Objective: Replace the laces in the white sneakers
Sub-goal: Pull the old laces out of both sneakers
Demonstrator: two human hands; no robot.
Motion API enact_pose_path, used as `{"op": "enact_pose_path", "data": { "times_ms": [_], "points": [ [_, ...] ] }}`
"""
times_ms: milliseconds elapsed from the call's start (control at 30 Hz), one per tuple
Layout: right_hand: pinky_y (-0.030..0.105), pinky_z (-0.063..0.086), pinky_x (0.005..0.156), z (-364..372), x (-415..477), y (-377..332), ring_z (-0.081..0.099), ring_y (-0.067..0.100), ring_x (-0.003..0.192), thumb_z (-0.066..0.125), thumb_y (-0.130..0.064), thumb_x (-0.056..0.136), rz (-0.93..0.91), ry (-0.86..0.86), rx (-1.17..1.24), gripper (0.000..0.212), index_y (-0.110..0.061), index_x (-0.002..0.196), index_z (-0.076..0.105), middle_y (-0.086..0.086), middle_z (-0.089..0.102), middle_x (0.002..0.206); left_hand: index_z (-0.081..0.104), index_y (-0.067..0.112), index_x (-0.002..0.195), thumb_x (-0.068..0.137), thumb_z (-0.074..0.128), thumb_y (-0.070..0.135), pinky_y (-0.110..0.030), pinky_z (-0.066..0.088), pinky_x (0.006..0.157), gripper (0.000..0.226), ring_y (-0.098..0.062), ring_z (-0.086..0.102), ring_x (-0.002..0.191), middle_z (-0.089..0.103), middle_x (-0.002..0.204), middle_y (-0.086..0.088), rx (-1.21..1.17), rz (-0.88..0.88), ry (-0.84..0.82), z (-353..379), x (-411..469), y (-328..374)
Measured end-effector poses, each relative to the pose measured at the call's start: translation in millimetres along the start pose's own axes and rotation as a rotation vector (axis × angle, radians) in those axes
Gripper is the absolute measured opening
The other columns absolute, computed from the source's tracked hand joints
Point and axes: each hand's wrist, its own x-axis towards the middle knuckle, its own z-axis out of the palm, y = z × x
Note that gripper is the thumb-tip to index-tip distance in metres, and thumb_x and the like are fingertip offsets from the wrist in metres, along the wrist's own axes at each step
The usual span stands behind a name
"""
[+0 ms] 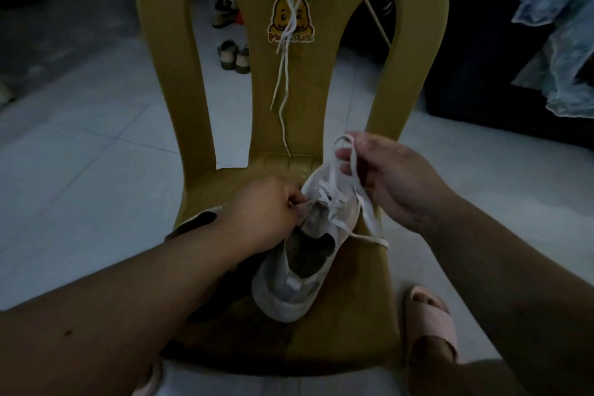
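Observation:
A white sneaker [299,270] lies on the seat of a yellow plastic chair [356,305], heel toward me. My left hand [260,212] pinches a lace end at the sneaker's left eyelets. My right hand [389,180] holds a loop of the white lace [369,215] pulled up above the toe; its free end trails across the seat to the right. Spare white laces [284,67] hang down the chair's backrest. A second shoe [199,222] sits mostly hidden under my left forearm.
The chair stands on a pale tiled floor [90,151]. My foot in a pink slide sandal [430,318] is by the chair's right front. Sandals [234,56] lie on the floor behind the backrest. Dark furniture and blue cloth [559,42] stand at the right.

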Motion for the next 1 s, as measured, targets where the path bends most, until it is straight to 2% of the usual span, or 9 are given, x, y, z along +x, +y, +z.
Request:
{"op": "enact_pose_path", "data": {
  "times_ms": [67, 133, 300, 400, 500, 633, 767, 867, 1000],
  "points": [
    [0.04, 0.033, 0.101, -4, 3, -3, 0.057, 0.011, 0.11, 0.049, -0.028, 0.096, -0.035, -0.022, 0.041, 0.035, -0.027, 0.132, 0.05, -0.013, 0.065, 0.115, 0.071, 0.03, 0.096, 0.091, 0.058, 0.029, -0.031, 0.055, 0.07, 0.014, -0.005, 0.062, 0.077, 0.069, 0.09, 0.009, 0.004, 0.003, 0.008, 0, -1, -1],
    [0.028, 0.035, 0.095, -7, 3, -3, 0.054, 0.005, 0.109, 0.052, -0.027, 0.095, -0.072, -0.014, -0.031, 0.045, -0.031, 0.14, 0.042, -0.015, 0.058, 0.126, 0.071, 0.031, 0.098, 0.091, 0.058, 0.029, -0.032, 0.056, 0.072, 0.015, -0.005, 0.063, 0.077, 0.069, 0.092, 0.011, 0.016, 0.012, 0.009, -1, -1, -1],
    [0.015, 0.045, 0.074, -8, -4, 8, 0.061, 0.002, 0.088, 0.065, -0.027, 0.088, -0.122, -0.009, -0.793, 0.007, -0.031, 0.094, 0.065, -0.013, 0.066, 0.094, 0.062, 0.033, 0.107, 0.089, 0.061, 0.031, -0.03, 0.053, 0.068, 0.018, -0.005, 0.059, 0.078, 0.064, 0.092, 0.009, 0.034, -0.007, -0.004, -1, 1, -1],
    [0.024, 0.051, 0.068, 1, -10, 22, 0.063, 0.008, 0.08, 0.071, -0.037, 0.081, -0.046, -0.167, -0.951, 0.018, -0.026, 0.095, 0.067, -0.007, 0.067, 0.087, 0.044, 0.032, 0.125, 0.083, 0.069, 0.029, -0.022, 0.042, 0.058, 0.049, -0.007, 0.057, 0.079, 0.06, 0.096, 0.009, -0.071, -0.035, 0.026, 0, 3, 3],
    [0.036, 0.052, 0.069, 7, -9, 27, 0.063, 0.017, 0.076, 0.069, -0.038, 0.082, -0.089, -0.103, -1.054, 0.019, -0.021, 0.091, 0.067, 0.002, 0.067, 0.083, 0.035, 0.036, 0.139, 0.086, 0.065, 0.032, -0.016, 0.039, 0.056, 0.061, 0.0, 0.055, 0.078, 0.057, 0.103, 0.01, -0.074, 0.018, -0.035, 1, 8, 7],
    [0.018, 0.046, 0.055, 5, -9, 8, 0.06, 0.004, 0.061, 0.066, -0.029, 0.086, -0.126, -0.085, -0.913, 0.012, -0.017, 0.087, 0.069, 0.0, 0.068, 0.075, 0.058, 0.033, 0.11, 0.088, 0.06, 0.037, -0.019, 0.036, 0.058, 0.022, -0.002, 0.051, 0.078, 0.056, 0.098, 0.008, 0.048, 0.119, -0.032, 4, 15, 12],
    [0.01, 0.046, 0.051, 10, -14, -18, 0.062, -0.002, 0.057, 0.066, -0.017, 0.087, -0.154, -0.072, -0.468, 0.008, -0.02, 0.094, 0.065, -0.005, 0.069, 0.069, 0.063, 0.019, 0.096, 0.093, 0.055, 0.032, -0.023, 0.039, 0.063, 0.016, -0.011, 0.051, 0.08, 0.048, 0.089, 0.006, -0.064, 0.218, 0.047, -1, 13, 26],
    [0.015, 0.05, 0.058, 7, -9, -22, 0.061, 0.0, 0.058, 0.066, -0.019, 0.086, -0.211, 0.023, -0.487, 0.007, -0.025, 0.088, 0.064, -0.006, 0.066, 0.067, 0.059, 0.021, 0.089, 0.099, 0.042, 0.033, -0.025, 0.038, 0.058, 0.023, -0.014, 0.052, 0.072, 0.054, 0.078, 0.003, -0.361, 0.0, 0.141, -23, 14, 29],
    [0.021, 0.05, 0.066, -3, -1, -8, 0.061, 0.001, 0.062, 0.063, -0.026, 0.089, -0.177, 0.115, -0.588, 0.007, -0.027, 0.083, 0.066, -0.006, 0.067, 0.07, 0.059, 0.018, 0.08, 0.095, 0.049, 0.028, -0.025, 0.037, 0.055, 0.021, -0.012, 0.048, 0.065, 0.061, 0.082, 0.0, -0.975, -0.313, 0.378, -55, 21, 0]
  ]
}}
